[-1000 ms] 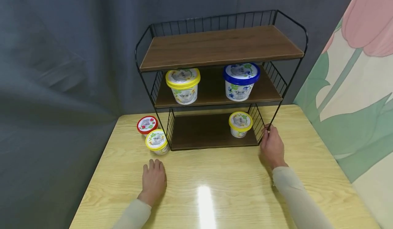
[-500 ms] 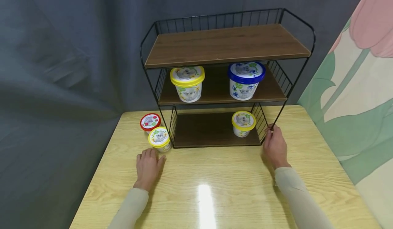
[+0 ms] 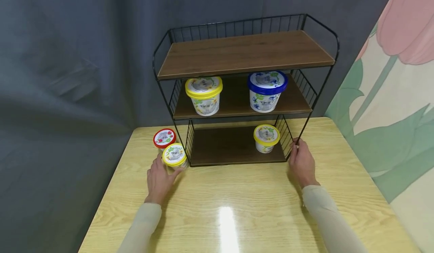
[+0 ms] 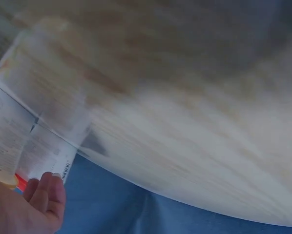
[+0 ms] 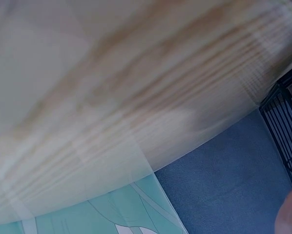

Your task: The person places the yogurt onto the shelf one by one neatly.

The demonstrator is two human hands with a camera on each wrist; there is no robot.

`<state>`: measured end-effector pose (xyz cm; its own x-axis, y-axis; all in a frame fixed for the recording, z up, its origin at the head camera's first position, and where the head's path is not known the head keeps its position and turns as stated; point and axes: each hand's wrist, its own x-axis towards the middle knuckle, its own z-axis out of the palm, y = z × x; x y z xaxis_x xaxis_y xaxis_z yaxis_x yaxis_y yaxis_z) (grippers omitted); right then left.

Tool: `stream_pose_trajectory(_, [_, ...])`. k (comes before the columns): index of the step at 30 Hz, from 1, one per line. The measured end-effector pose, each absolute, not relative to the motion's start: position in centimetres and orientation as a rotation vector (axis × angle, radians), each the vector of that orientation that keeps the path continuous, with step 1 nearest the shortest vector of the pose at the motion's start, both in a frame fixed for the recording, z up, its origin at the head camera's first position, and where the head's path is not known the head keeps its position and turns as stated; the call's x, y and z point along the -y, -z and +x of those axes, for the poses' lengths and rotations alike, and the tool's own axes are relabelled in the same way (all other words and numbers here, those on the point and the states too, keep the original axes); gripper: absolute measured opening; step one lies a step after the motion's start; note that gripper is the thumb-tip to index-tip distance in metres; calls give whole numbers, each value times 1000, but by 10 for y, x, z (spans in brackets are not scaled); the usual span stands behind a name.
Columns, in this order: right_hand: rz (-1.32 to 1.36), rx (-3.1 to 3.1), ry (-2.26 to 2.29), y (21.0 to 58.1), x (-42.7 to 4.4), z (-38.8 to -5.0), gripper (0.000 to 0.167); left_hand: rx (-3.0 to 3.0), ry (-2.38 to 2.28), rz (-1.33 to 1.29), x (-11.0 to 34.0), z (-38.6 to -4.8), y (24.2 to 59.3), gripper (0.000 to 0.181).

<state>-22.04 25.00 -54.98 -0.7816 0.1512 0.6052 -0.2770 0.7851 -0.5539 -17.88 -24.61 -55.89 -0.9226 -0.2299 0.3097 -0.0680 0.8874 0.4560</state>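
In the head view my left hand (image 3: pixel 158 178) curls round a small white tub with a yellow lid (image 3: pixel 174 155), fingers at its left side and thumb at its front. Just behind it a red-lidded tub (image 3: pixel 164 138) stands on the table, partly hidden. The left wrist view shows these fingers (image 4: pixel 48 192) bent near the red lid. My right hand (image 3: pixel 302 166) grips the lower front right post of a black wire shelf rack (image 3: pixel 244 52) with brown boards. The right wrist view has only a bit of that hand (image 5: pixel 291 214) beside the rack's wire side.
A large yellow-lidded tub (image 3: pixel 205 96) and a large blue-lidded tub (image 3: pixel 266 92) stand on the middle shelf. At the bottom shelf's right is a small yellow-lidded tub (image 3: pixel 266 138). The wooden table (image 3: pixel 257 204) meets a dark curtain (image 3: pixel 68 94) behind and a floral panel (image 3: pixel 390 124) at right.
My left hand has moved forward and slightly left, from the bare table in front to round the small yellow-lidded tub. My right hand stays at the rack's post.
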Motion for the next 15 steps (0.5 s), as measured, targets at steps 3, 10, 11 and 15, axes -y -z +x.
stream_pose_trajectory(3, [99,2324,-847,551,-250,-221,26,2652,671,193,242,-182,559,111])
stream_pose_trajectory(10, [85,2337,-857,551,-249,-218,27,2659,674,182,239,-186,558,102])
stream_pose_trajectory(11, [80,2340,-863,551,-249,-218,27,2667,680,178,240,-186,558,100])
stream_pose_trajectory(15, [68,2351,-865,549,-250,-219,27,2669,732,159,240,-185,557,97])
